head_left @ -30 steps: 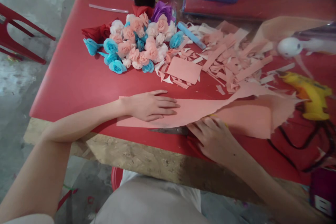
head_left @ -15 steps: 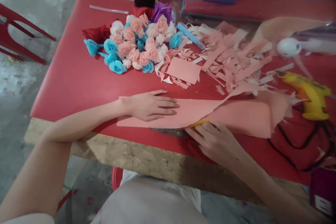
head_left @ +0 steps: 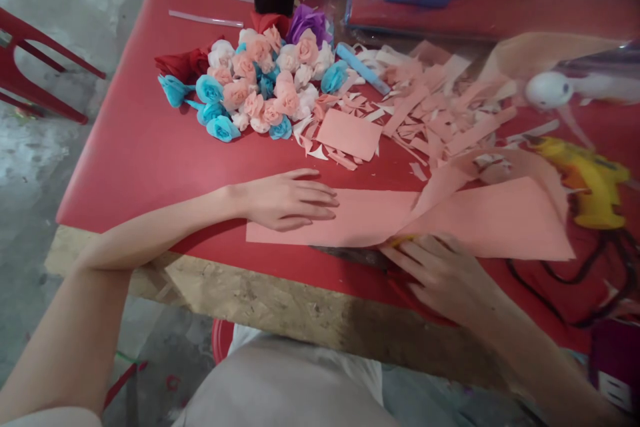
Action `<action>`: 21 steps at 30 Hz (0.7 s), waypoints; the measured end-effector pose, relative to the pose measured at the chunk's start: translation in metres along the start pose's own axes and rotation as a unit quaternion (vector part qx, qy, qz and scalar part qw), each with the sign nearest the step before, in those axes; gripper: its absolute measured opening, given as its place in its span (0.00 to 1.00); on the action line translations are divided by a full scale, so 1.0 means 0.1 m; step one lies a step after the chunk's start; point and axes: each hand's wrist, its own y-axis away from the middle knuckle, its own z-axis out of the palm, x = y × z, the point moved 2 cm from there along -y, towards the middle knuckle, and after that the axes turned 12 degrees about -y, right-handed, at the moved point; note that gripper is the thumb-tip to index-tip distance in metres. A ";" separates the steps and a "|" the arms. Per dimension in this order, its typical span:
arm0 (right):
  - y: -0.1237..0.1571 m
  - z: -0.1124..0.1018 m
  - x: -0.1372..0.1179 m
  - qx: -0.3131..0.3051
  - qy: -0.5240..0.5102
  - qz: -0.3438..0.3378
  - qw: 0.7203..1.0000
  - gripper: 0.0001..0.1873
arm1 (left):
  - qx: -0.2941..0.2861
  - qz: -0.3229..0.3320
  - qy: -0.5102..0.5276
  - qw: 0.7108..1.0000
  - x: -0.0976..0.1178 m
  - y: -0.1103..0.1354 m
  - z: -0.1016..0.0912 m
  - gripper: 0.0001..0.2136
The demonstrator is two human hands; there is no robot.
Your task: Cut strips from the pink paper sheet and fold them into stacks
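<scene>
My left hand [head_left: 293, 201] lies flat on a long sheet of pink paper [head_left: 370, 208], fingers stretched out. My right hand [head_left: 445, 273] is closed around scissors at the near edge of this paper. Their dark blade [head_left: 350, 253] shows partly below the edge, and a bit of yellow [head_left: 403, 240] shows at my fingers. Most of the handle is hidden by the hand. To the right of the scissors the pink paper folds over and curls up in a loop.
Paper roses [head_left: 253, 97] in pink, white, blue, red and purple lie beyond my left hand. Pink and white paper scraps [head_left: 440, 107] are heaped to their right, near a light blue stick [head_left: 363, 69]. A yellow glue gun [head_left: 595, 180] with a black cord lies at the right.
My right hand and the scissors have slid right along the near edge. The pink paper has shifted right under my left hand, and its right part curls up more.
</scene>
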 end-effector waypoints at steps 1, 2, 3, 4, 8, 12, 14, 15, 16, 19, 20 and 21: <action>0.04 -0.01 0.02 0.003 -0.002 -0.003 1.000 0.14 | -0.001 0.001 0.002 1.000 0.01 0.00 0.01 0.18; 0.07 -0.01 0.04 0.005 -0.004 -0.005 1.000 0.14 | -0.002 0.002 0.001 1.000 0.01 0.00 0.03 0.18; 0.10 -0.01 0.05 0.008 -0.003 -0.005 1.000 0.13 | -0.004 0.004 -0.001 1.000 0.02 0.00 0.04 0.18; 0.13 -0.02 0.06 0.009 0.000 -0.003 1.000 0.13 | -0.005 0.007 -0.004 1.000 0.02 0.00 0.05 0.18; 0.18 -0.01 0.06 0.005 0.011 0.016 1.000 0.14 | -0.004 0.016 -0.017 1.000 0.03 0.01 0.09 0.18; 0.16 0.00 0.04 0.003 0.021 0.051 0.998 0.18 | 0.010 0.022 -0.019 1.000 0.02 0.02 0.10 0.18; 0.15 0.00 0.03 0.001 0.026 0.057 0.998 0.19 | 0.018 0.026 -0.023 0.999 0.02 0.02 0.11 0.18; 0.15 -0.01 0.02 0.001 0.029 0.057 0.998 0.19 | 0.021 0.026 -0.024 0.999 0.03 0.02 0.11 0.18; 0.14 -0.01 0.01 0.001 0.030 0.055 0.998 0.18 | 0.022 0.027 -0.026 0.999 0.03 0.02 0.11 0.18; 0.08 -0.01 -0.01 0.006 0.031 0.049 0.998 0.15 | 0.020 0.028 -0.033 0.999 0.03 0.02 0.12 0.18; 0.06 0.00 -0.01 0.006 0.029 0.047 0.998 0.15 | 0.019 0.029 -0.035 0.999 0.03 0.02 0.12 0.18; 0.03 0.00 -0.02 0.005 0.027 0.044 0.999 0.14 | 0.019 0.030 -0.037 0.999 0.03 0.02 0.12 0.18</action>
